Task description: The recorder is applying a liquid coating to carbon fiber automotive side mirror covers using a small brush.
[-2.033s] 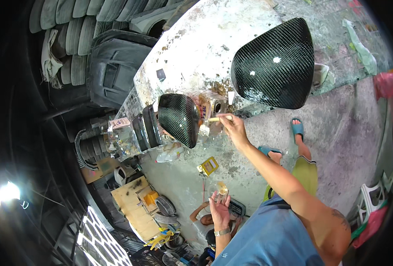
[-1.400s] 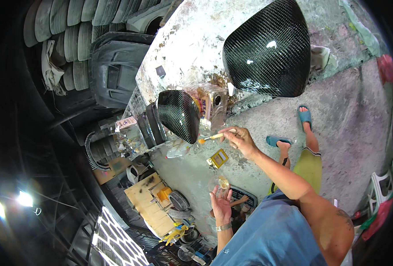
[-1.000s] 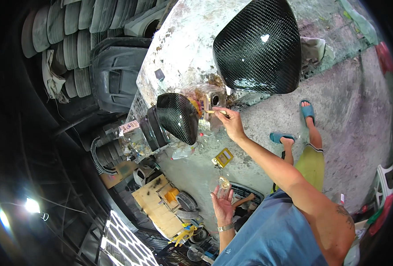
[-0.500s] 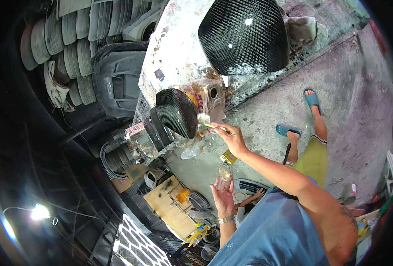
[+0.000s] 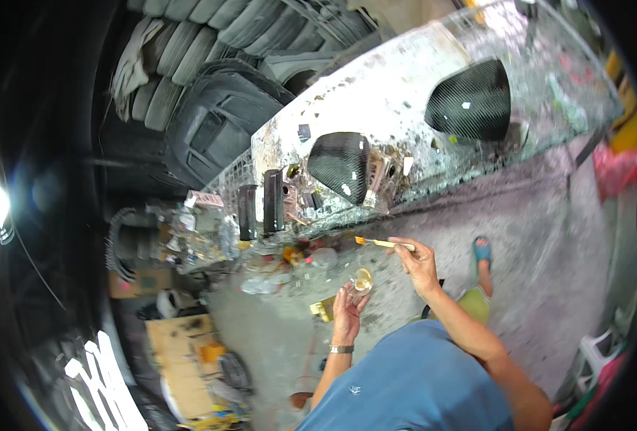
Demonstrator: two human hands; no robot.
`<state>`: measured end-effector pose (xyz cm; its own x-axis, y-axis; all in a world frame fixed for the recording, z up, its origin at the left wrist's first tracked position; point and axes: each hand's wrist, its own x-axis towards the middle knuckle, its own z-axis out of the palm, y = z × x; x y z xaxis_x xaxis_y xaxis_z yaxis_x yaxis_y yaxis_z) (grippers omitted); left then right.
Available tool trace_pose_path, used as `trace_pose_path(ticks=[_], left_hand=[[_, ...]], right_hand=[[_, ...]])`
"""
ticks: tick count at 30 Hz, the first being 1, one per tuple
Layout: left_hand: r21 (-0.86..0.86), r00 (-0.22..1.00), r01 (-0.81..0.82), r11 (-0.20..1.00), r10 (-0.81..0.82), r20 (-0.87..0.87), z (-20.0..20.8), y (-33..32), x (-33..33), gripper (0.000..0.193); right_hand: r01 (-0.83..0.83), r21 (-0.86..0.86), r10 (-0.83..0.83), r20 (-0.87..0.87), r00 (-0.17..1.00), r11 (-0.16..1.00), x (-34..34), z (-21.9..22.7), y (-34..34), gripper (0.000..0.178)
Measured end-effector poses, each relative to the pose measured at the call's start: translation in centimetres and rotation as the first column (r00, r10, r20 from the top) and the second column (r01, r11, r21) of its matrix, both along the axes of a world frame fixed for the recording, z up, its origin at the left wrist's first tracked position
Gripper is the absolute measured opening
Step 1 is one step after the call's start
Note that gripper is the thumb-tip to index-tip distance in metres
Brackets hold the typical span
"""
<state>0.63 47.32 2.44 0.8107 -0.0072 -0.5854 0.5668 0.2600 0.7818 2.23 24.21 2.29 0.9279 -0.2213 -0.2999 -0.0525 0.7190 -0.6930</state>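
Observation:
In my right hand point(image 5: 419, 266) is a small paintbrush point(image 5: 390, 245), its fingers closed round the pale handle and its amber-coloured bristles pointing left. My left hand point(image 5: 346, 310), with a watch on its wrist, grips a clear cup point(image 5: 362, 280) with some yellowish liquid in it. Both hands are in the air, on the near side of the workbench point(image 5: 361, 86), the brush a little above and right of the cup. The closest carbon-fibre part, a curved black shell point(image 5: 338, 164), rests on the bench beyond the brush. A second such shell point(image 5: 471, 104) lies farther right.
Two narrow dark glossy parts point(image 5: 273, 201) stand towards the bench's left end, among clutter. A yellow can point(image 5: 323, 309) and clear plastic bags point(image 5: 264, 283) are on the floor. Stacked tyres point(image 5: 193, 50) and a dark moulded panel point(image 5: 221, 126) fill the far left.
My view has swung and drawn back, showing more of the bench. The brush has come away from the smaller shell, and my right hand is nearer the cup. Both hands keep their hold.

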Motion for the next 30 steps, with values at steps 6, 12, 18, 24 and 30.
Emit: trace_pose_path(ticks=[6,12,18,24,30], left_hand=[[-0.174,0.984,-0.030,0.984,0.060,0.168,-1.0,2.5,-0.3,0.041],[-0.195,0.988,-0.021,0.981,0.050,0.146,-2.1,4.5,-1.2,0.034],[-0.233,0.982,-0.113,0.966,0.144,0.121,-2.8,3.2,-0.8,0.033],[-0.234,0.970,-0.203,0.951,0.228,0.086,-2.2,0.7,0.5,0.033],[-0.244,0.966,-0.225,0.943,0.249,0.071,-2.7,-0.4,2.0,0.028]], right_hand=[[0.031,-0.269,-0.030,0.006,1.000,0.963,-1.6,2.1,0.0,0.019],[0.070,-0.711,-0.012,0.087,0.996,0.700,1.7,5.5,-2.0,0.014],[0.303,-0.944,0.258,0.327,0.909,0.129,9.3,8.5,-2.3,0.020],[0.256,-0.965,0.386,0.218,0.897,-0.050,13.7,8.2,-1.3,0.022],[0.262,-0.962,0.481,0.195,0.855,-0.075,14.4,7.4,-0.8,0.019]])
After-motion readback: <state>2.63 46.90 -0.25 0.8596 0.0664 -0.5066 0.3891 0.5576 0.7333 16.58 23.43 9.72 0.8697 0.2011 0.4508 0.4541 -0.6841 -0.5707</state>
